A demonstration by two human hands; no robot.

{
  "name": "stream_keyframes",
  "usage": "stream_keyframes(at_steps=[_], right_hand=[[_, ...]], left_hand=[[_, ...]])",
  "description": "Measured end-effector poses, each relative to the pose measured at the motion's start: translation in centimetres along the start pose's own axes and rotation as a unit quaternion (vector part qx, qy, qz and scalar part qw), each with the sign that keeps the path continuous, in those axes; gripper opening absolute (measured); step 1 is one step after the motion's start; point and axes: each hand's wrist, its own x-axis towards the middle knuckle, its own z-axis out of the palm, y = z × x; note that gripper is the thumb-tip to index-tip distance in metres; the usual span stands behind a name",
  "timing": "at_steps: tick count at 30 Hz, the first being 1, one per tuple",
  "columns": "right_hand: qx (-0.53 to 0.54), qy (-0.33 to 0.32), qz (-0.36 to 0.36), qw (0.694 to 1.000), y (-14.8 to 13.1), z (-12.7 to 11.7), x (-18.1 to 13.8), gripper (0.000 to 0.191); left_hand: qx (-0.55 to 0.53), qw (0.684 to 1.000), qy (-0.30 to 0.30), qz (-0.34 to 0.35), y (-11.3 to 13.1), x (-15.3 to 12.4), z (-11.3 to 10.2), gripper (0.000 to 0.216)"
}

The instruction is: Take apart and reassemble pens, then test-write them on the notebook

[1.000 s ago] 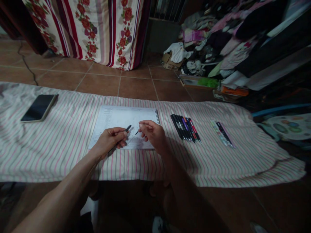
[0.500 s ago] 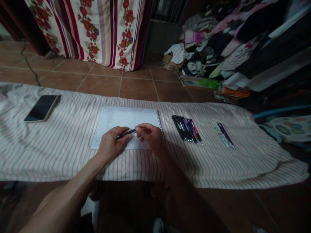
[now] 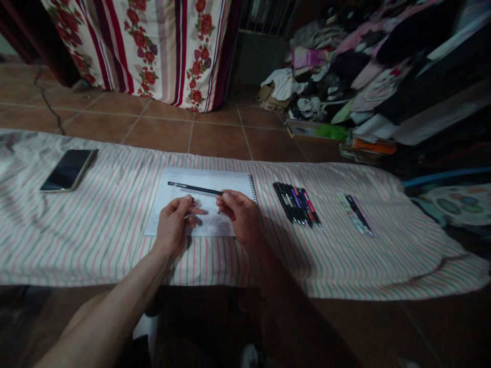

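My right hand (image 3: 241, 212) pinches one end of a slim black pen (image 3: 197, 189), which points left above a spiral notebook (image 3: 157, 204). A silvery part shows near the pen's far end. Just below it, my left hand (image 3: 174, 220) has its thumb and forefinger together at a tiny dark bit, too small to name; another finger stretches toward the right. The notebook lies flat under both hands, its page bearing print and faint drawn lines, the coil along its right side. A small dark tip shows below my right fingers; what it belongs to is unclear.
Right of the notebook lies a row of several pens (image 3: 297, 204), with a smaller group of pens (image 3: 356, 213) farther right. A phone (image 3: 68, 170) rests at the left on the striped cloth (image 3: 115, 220). Behind are a floral curtain (image 3: 164, 51) and piled clothes (image 3: 345, 66).
My left hand has let go of the pen and drawn slightly down and left. The pen, in my right hand, has been raised and swung so its free end points left.
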Motion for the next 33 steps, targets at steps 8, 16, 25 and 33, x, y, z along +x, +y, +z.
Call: stream_keyframes(at_steps=[8,16,25,33], right_hand=[[-0.04,-0.05,0.014,0.998,0.3,0.8,-0.4,0.029],[-0.055,-0.041,0.004,0.998,0.4,1.0,-0.7,0.021],[-0.031,-0.028,-0.004,0.999,0.5,1.1,-0.5,0.021],[-0.024,-0.052,-0.014,0.998,0.8,0.5,-0.1,0.026]], left_hand=[[-0.099,0.993,-0.032,-0.056,0.2,0.6,0.6,0.021],[-0.097,0.995,-0.012,-0.037,0.0,0.8,0.6,0.013],[-0.114,0.993,0.02,-0.03,-0.4,0.9,1.2,0.01],[-0.131,0.99,-0.019,-0.055,-0.1,0.9,1.4,0.007]])
